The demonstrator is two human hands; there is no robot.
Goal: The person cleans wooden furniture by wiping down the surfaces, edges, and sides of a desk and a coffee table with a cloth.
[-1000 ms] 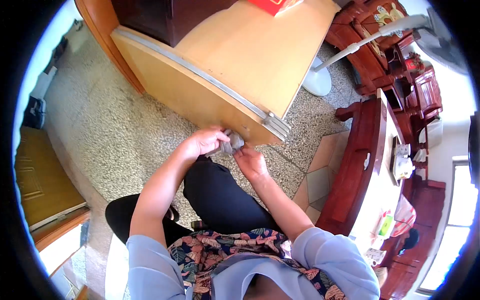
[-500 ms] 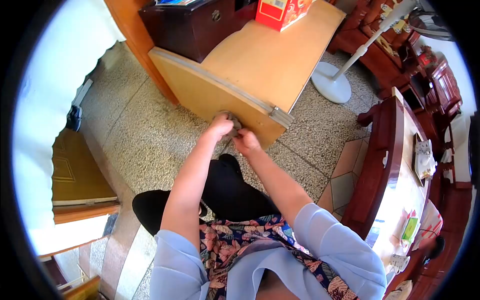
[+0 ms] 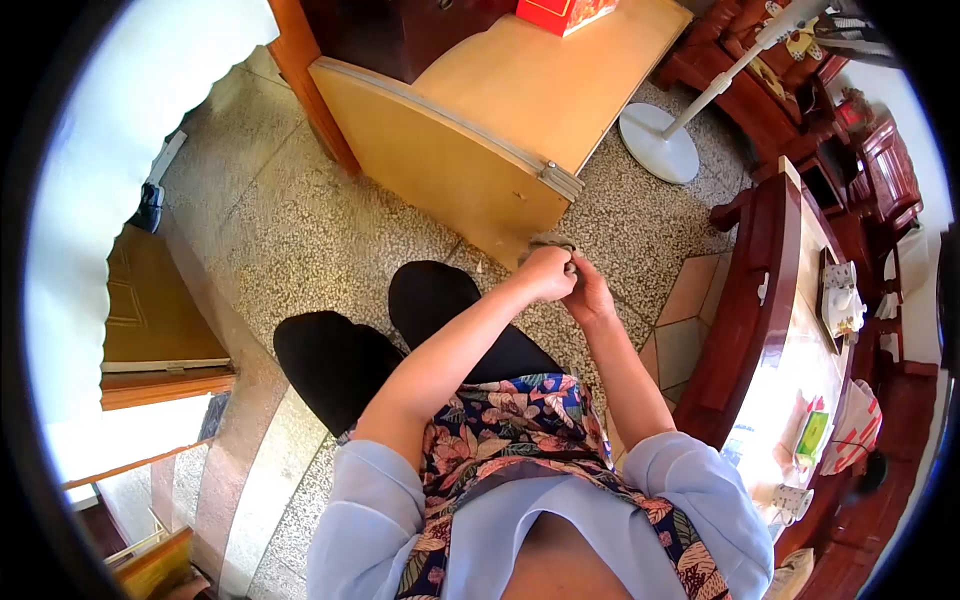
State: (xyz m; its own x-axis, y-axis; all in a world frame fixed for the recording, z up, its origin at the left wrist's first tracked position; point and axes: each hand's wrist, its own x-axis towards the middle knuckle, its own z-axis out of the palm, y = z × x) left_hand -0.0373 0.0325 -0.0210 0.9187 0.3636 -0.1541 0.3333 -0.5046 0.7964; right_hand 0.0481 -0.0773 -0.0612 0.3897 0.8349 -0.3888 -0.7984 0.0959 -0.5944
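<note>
A greyish cloth [image 3: 549, 242] is bunched up at my fingers, in front of the lower right corner of the wooden cabinet's side panel [image 3: 430, 150]. My left hand [image 3: 546, 274] is closed around the cloth, its knuckles upward. Close against it, my right hand [image 3: 591, 293] has its fingers curled onto the same cloth. Much of the cloth is hidden behind the hands. Along the panel's upper edge runs a metal strip [image 3: 450, 132].
A red box [image 3: 562, 14] sits on the cabinet top [image 3: 545, 95]. The round base [image 3: 658, 144] of a white stand fan is on the speckled floor [image 3: 300, 235]. At right stands a dark red wooden table [image 3: 730, 330] with a tea set [image 3: 842, 300]. A white curtain [image 3: 90, 180] hangs at left.
Both hands and the cloth have moved right and slightly down, from the panel's face to its lower right corner. My hands are now closer together, and my legs have shifted.
</note>
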